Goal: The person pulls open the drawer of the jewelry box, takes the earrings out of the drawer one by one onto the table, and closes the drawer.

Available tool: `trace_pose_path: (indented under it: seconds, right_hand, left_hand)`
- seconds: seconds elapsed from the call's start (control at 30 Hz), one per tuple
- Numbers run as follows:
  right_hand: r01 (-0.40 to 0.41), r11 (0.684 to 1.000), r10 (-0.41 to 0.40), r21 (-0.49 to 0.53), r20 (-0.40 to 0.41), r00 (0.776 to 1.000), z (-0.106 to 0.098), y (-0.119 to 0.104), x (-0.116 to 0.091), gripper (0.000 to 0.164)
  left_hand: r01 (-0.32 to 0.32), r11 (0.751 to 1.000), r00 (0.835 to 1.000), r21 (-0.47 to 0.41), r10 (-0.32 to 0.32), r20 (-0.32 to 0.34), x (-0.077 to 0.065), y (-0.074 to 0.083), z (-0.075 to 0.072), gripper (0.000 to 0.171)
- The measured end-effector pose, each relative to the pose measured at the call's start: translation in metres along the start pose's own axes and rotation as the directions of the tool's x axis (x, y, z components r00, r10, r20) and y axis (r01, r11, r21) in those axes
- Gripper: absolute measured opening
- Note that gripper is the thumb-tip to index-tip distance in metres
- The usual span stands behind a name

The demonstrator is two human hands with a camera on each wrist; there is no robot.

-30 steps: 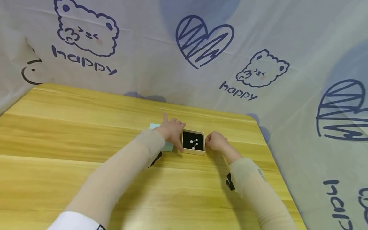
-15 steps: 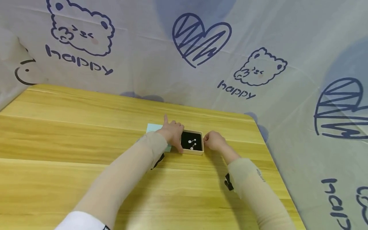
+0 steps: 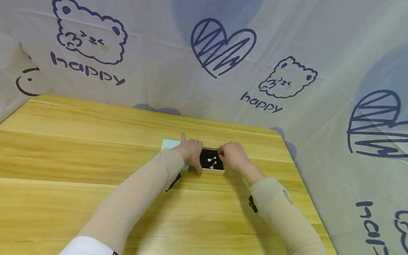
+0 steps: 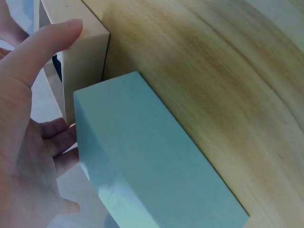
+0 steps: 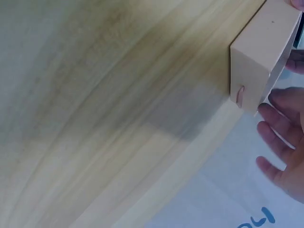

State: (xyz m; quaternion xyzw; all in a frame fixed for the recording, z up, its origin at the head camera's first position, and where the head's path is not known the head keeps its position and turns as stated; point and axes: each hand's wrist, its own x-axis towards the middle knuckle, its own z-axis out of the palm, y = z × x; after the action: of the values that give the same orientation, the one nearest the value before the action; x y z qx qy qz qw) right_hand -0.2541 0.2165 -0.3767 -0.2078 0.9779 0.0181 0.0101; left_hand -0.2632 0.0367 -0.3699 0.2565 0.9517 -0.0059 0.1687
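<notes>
A small cream jewelry box (image 3: 213, 172) stands uncovered on the table, its black pad (image 3: 205, 155) carrying a pair of earrings (image 3: 212, 161) with white beads. My left hand (image 3: 191, 154) grips the box's left end, thumb over the front wall and fingers around the back. Right beside that hand is a pale teal box lid (image 4: 137, 147), partly hidden under it in the head view. My right hand (image 3: 234, 156) reaches over the right rim, fingertips at the pad's edge. In the right wrist view its fingers (image 5: 275, 140) are loosely bent and spaced beside the box.
A wooden table (image 3: 95, 156) extends around the boxes. Behind it hangs a white cloth (image 3: 165, 63) printed with bears, hearts and lettering. A small pink ribbon loop (image 5: 240, 96) sticks out of the box's right end wall.
My right hand has moved left and slightly up, from beside the box's right wall to over its rim. The left hand keeps its hold, and the earrings stay on the pad.
</notes>
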Motion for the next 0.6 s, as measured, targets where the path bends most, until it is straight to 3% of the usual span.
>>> trace_pose_path:
  seconds: [0.2, 0.6]
  right_hand:
    - [0.115, 0.992, -0.114, -0.058, 0.006, 0.993, 0.0054, -0.0041, 0.0007, 0.012]
    - [0.110, 0.987, -0.110, -0.115, 0.009, 0.994, 0.0107, -0.0069, 0.0042, 0.010]
  left_hand:
    - [-0.001, 1.000, 1.000, -0.011, 0.001, 0.006, 0.0015, 0.0000, 0.0010, 0.097]
    - [-0.029, 0.999, 0.999, 0.027, 0.028, 0.018, 0.0039, -0.0003, 0.0006, 0.094]
